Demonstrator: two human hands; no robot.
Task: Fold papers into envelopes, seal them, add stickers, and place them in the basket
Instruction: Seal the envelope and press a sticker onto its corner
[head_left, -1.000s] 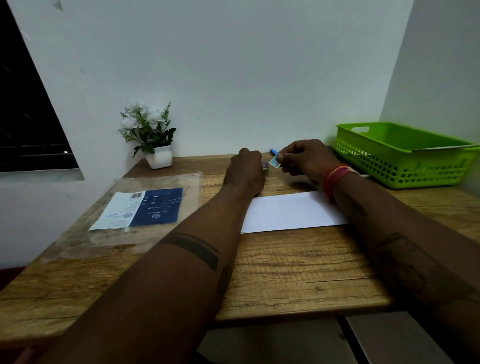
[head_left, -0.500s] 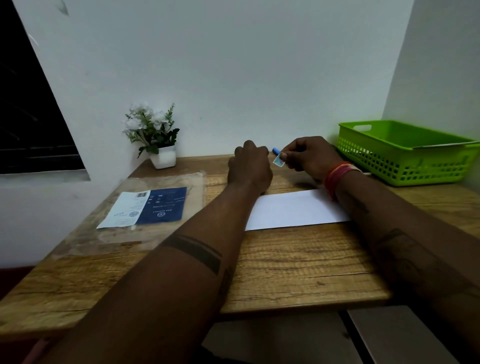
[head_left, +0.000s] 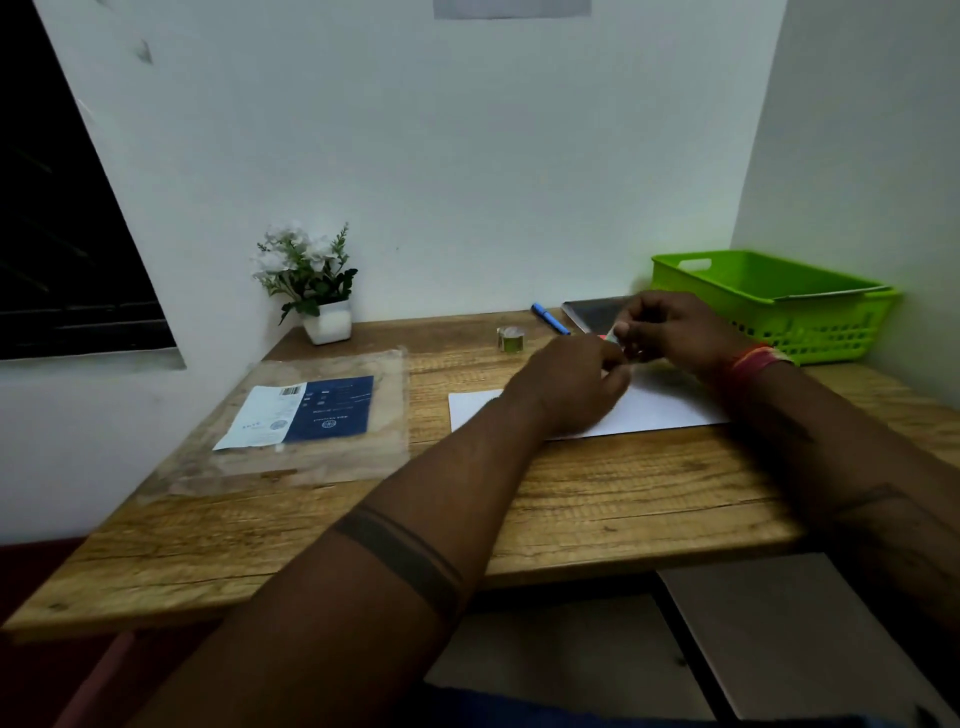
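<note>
A white envelope (head_left: 670, 408) lies flat on the wooden table (head_left: 597, 493), partly under my hands. Just above its far edge, my right hand (head_left: 670, 332) pinches a small sticker (head_left: 614, 332). My left hand (head_left: 576, 384) hovers over the envelope with its fingertips meeting the right hand's at the sticker; whether it also pinches the sticker is hidden. The green plastic basket (head_left: 810, 312) stands at the far right corner with something flat across its rim.
A small tape roll (head_left: 510, 340), a blue pen (head_left: 549, 318) and a dark notebook (head_left: 597, 314) lie near the wall. On the left is a clear plastic packet with a blue and white label (head_left: 306, 415). A potted white flower (head_left: 311, 283) stands behind it.
Both hands have shifted right and nearer, over the envelope's far edge, uncovering the tape roll and the pen. My right hand still pinches the sticker.
</note>
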